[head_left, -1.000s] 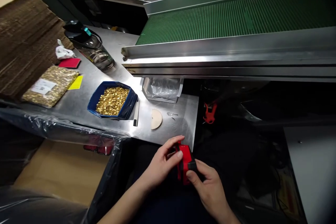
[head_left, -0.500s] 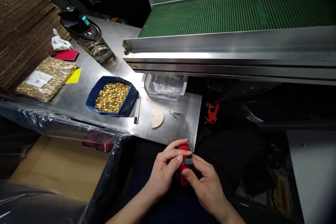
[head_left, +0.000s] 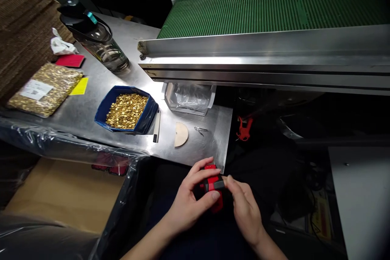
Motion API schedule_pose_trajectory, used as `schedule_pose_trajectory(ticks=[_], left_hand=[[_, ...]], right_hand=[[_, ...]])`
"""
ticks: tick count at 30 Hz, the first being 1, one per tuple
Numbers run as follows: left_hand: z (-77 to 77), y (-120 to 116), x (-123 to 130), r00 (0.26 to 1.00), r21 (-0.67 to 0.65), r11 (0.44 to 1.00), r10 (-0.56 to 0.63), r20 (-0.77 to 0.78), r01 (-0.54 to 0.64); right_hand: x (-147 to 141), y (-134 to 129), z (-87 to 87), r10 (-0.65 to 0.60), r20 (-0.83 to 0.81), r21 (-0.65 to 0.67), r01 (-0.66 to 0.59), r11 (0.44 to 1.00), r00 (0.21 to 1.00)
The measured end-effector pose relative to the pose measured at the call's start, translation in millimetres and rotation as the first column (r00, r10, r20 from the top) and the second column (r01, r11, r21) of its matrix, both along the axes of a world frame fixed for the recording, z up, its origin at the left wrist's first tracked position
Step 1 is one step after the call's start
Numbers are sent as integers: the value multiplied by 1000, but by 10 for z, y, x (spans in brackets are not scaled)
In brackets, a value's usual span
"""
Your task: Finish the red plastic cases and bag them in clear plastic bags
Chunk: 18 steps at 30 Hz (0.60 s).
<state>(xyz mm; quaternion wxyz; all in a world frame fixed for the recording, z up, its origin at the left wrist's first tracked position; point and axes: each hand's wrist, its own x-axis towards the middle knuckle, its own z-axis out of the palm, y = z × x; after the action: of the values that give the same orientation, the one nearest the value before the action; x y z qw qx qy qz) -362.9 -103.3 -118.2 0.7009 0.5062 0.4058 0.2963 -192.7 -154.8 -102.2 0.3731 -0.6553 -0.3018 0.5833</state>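
Observation:
My left hand point(head_left: 193, 197) is closed around a small red and black object point(head_left: 214, 185), which looks like plastic with a dark block across a red body. Its thumb presses the near side and the fingers lie over the far side. My right hand point(head_left: 245, 207) is at the dark block's right end, thumb and finger pinched together; what is between them is hidden. Beyond the hands, on the metal table point(head_left: 207, 146), lie a pale half-round disc point(head_left: 181, 135) and a small metal clip-like piece point(head_left: 200, 130). A blue bin point(head_left: 100, 115) of small gold-coloured pieces point(head_left: 127, 110) stands farther left.
A white and black pen-like tool point(head_left: 157, 126) lies beside the bin. A water bottle point(head_left: 103, 46) and a bag of gold pieces point(head_left: 57, 89) stand farther left. The green conveyor point(head_left: 243, 12) crosses the back. A plastic-lined carton point(head_left: 61, 195) is at lower left, red cutters point(head_left: 244, 128) at right.
My right thumb has come off the red body, and the right fingertips now pinch at the dark block's right end. My left thumb has slid down along the object. The view shifted slightly.

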Motion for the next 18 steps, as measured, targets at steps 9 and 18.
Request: schedule_pose_trajectory(ticks=[9,18], left_hand=[[7,35,73,992,-280,955,115,43,-99],[-6,126,106,987,-320,934,142,-68,-157]], right_hand=[[311,92,25,441,92,232,-449,863,893],[170,-74,-183,462,332,228,-546,806,822]])
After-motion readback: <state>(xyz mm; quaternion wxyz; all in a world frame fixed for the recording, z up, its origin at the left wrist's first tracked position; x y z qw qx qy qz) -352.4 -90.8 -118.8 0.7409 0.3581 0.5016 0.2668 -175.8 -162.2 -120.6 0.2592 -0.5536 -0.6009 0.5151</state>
